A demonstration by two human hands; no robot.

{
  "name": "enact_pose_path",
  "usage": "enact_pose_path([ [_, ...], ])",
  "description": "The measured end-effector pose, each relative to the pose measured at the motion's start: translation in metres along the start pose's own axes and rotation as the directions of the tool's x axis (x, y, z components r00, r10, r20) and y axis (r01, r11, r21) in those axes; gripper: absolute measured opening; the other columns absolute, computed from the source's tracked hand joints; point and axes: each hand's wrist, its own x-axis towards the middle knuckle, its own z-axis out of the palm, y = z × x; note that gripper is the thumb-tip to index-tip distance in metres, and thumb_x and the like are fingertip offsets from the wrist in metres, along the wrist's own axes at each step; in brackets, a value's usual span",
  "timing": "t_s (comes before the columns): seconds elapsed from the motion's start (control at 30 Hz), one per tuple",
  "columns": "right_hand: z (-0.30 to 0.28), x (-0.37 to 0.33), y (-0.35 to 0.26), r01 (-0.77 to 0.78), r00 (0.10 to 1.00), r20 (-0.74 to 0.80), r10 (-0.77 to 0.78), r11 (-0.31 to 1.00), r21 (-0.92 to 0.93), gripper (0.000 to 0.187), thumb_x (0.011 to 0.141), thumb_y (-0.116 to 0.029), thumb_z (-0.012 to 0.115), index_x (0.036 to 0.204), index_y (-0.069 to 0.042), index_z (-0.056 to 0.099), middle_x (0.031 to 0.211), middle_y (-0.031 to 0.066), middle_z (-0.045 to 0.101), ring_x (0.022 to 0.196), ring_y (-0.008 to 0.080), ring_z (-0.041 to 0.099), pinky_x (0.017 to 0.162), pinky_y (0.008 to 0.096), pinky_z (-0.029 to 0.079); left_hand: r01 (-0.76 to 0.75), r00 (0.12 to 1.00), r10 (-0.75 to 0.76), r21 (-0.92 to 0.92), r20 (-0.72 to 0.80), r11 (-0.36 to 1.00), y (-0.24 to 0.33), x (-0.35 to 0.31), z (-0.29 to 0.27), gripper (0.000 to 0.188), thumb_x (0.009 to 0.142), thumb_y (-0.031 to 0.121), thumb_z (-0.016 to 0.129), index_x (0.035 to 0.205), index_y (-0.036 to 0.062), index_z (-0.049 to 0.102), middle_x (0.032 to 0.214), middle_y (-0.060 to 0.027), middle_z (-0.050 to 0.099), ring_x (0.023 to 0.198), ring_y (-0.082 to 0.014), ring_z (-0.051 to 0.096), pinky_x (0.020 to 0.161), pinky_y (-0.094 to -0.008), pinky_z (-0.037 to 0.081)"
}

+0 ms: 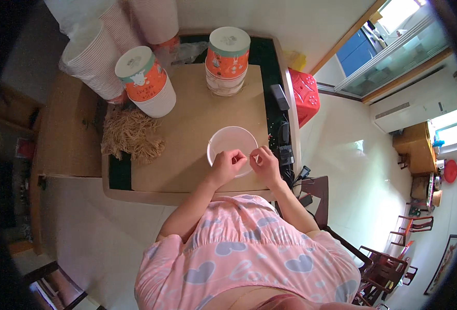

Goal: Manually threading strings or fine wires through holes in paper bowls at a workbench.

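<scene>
A white paper bucket [232, 140] stands with its mouth up near the front edge of the table. Over its near rim, my left hand [228, 164] has thumb and fingers pinched together. Just to the right, my right hand [265, 164] makes a similar pinch, with a small gap between the two hands. Whatever they pinch is too small to make out. To the left lies a heap of tan twine strands [133, 134]. Upside-down orange-and-green printed buckets stand behind, one stack [145, 82] at the left and another [228, 59] at the back.
Tall nested stacks of white buckets [91, 57] in plastic wrap fill the back left. Brown cardboard [187, 124] covers much of the table. Black adapters and cables [285, 134] run along the right edge, beside a red plastic stool [303, 95]. A dark chair [319, 194] stands close at the right.
</scene>
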Motion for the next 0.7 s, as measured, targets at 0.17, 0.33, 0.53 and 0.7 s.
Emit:
enact_pose_path([
  [0.17,0.000,-0.008,0.021,-0.047,0.997,-0.059,0.047,0.999,0.000,0.011,0.074,-0.004,0.063,0.083,-0.005,0.057,0.078,0.0078,0.055,0.061,0.0199,0.055,0.055,0.0286,0.046,-0.071,0.996,0.060,-0.182,-0.064,0.981,0.025,-0.008,-0.016,0.010,0.082,0.010,0.062,0.076,0.0008,0.061,0.063,-0.0010,0.059,0.057,-0.0048,0.052,0.053,-0.0221,0.042],
  [0.33,0.005,-0.009,0.030,-0.101,0.992,-0.065,0.109,0.988,0.114,0.011,0.073,-0.001,0.064,0.082,-0.004,0.058,0.073,0.0059,0.052,0.062,0.0154,0.053,0.057,0.0257,0.044,-0.075,0.996,0.062,-0.223,-0.064,0.972,0.022,-0.011,-0.027,0.010,0.083,0.010,0.062,0.078,0.0017,0.061,0.066,0.0030,0.057,0.060,-0.0028,0.050,0.056,-0.0204,0.042],
  [0.53,0.014,0.015,0.003,0.213,0.946,-0.220,-0.237,0.969,-0.126,0.013,0.077,-0.005,0.062,0.090,-0.005,0.058,0.083,0.0102,0.058,0.071,0.0230,0.058,0.061,0.0318,0.047,-0.042,0.999,0.044,-0.285,0.002,0.958,0.006,-0.004,-0.029,0.007,0.083,0.009,0.062,0.086,0.0029,0.061,0.070,0.0037,0.056,0.063,-0.0031,0.049,0.058,-0.0208,0.043],
  [0.7,0.016,0.036,-0.008,-0.102,0.995,-0.005,0.104,0.989,0.104,0.014,0.078,-0.005,0.060,0.093,-0.005,0.059,0.084,0.0114,0.059,0.079,0.0264,0.059,0.070,0.0354,0.047,-0.107,0.945,0.185,0.282,-0.268,0.953,-0.008,-0.001,-0.056,0.034,0.071,0.003,0.068,0.103,0.0058,0.058,0.072,-0.0055,0.054,0.066,-0.0141,0.055,0.059,-0.0260,0.047],
])
